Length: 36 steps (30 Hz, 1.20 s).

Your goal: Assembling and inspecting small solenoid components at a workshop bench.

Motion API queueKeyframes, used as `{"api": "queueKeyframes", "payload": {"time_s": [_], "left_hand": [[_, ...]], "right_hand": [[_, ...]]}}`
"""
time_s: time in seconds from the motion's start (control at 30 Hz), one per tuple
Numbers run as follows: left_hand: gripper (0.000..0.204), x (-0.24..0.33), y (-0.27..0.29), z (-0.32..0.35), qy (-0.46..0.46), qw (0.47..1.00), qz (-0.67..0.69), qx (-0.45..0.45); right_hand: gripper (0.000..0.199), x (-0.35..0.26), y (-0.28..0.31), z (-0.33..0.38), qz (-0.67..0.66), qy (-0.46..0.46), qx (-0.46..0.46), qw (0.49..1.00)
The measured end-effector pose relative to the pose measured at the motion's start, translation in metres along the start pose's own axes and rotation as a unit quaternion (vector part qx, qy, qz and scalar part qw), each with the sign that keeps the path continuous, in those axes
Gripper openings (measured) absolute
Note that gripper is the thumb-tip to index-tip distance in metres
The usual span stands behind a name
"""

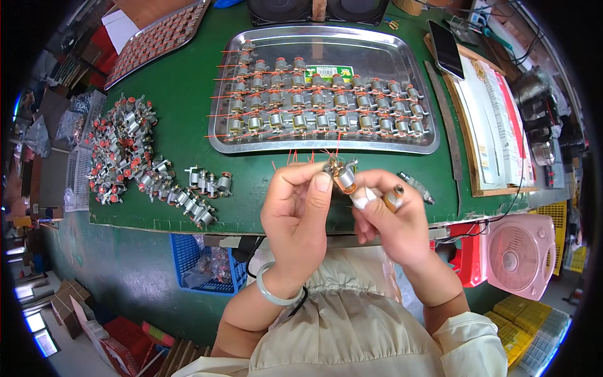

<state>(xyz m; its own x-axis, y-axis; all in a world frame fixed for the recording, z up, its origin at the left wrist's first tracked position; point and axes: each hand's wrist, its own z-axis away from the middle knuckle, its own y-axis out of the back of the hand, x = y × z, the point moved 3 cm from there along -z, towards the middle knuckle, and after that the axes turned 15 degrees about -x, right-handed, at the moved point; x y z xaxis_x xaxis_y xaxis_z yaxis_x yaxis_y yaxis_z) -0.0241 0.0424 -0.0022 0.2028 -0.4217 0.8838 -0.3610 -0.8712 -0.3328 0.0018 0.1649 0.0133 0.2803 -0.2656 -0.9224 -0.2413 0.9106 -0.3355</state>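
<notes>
In front of me, my left hand (298, 210) pinches a small electrical part (344, 176) between thumb and fingers. It has a silver cylinder, a brassy bracket and an orange-red end. My right hand (397, 220) is curled at the part's lower right, with white wrapping (363, 198) on a fingertip. An amber, roughly cylindrical piece (394, 197) sits among the right fingers; its kind is unclear. Beyond both hands, a metal tray (264, 146) carries rows of similar parts with thin red wires. Several red wires stick up by the tray's near edge.
A heap of similar parts (122, 147) lies at left on the green table (251, 169), with a short row (210, 182) beside it. At right are a metal strip (446, 125), a phone (445, 50) and a paper-covered board (483, 125). Below stand a blue crate (188, 276) and pink fan (520, 257).
</notes>
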Motion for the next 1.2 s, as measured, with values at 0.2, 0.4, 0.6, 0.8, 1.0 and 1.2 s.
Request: {"api": "queueKeyframes", "payload": {"time_s": [0.2,0.4,0.6,0.8,1.0,1.2], "left_hand": [[0.010,0.004,0.012,-0.004,0.092,0.991,0.100,-0.013],[0.010,-0.002,0.017,-0.010,0.106,0.965,0.224,-0.084],[0.008,-0.002,0.013,-0.009,0.116,0.968,0.199,-0.100],[0.012,-0.006,0.013,-0.007,0.101,0.979,0.138,-0.112],[0.022,-0.009,0.015,-0.011,0.034,0.981,0.095,-0.164],[0.024,-0.011,0.014,-0.013,-0.031,0.974,0.059,-0.215]], "right_hand": [[0.031,-0.014,0.028,0.023,0.610,0.031,0.035,0.791],[0.025,-0.011,0.037,0.020,0.679,0.062,-0.028,0.731],[0.031,-0.030,0.023,0.014,0.564,0.265,-0.030,0.782],[0.035,-0.029,0.018,0.012,0.606,0.284,-0.042,0.742],[0.024,-0.027,0.018,0.012,0.492,0.224,-0.048,0.840],[0.016,-0.014,0.030,0.013,0.020,-0.018,-0.110,0.994]]}}
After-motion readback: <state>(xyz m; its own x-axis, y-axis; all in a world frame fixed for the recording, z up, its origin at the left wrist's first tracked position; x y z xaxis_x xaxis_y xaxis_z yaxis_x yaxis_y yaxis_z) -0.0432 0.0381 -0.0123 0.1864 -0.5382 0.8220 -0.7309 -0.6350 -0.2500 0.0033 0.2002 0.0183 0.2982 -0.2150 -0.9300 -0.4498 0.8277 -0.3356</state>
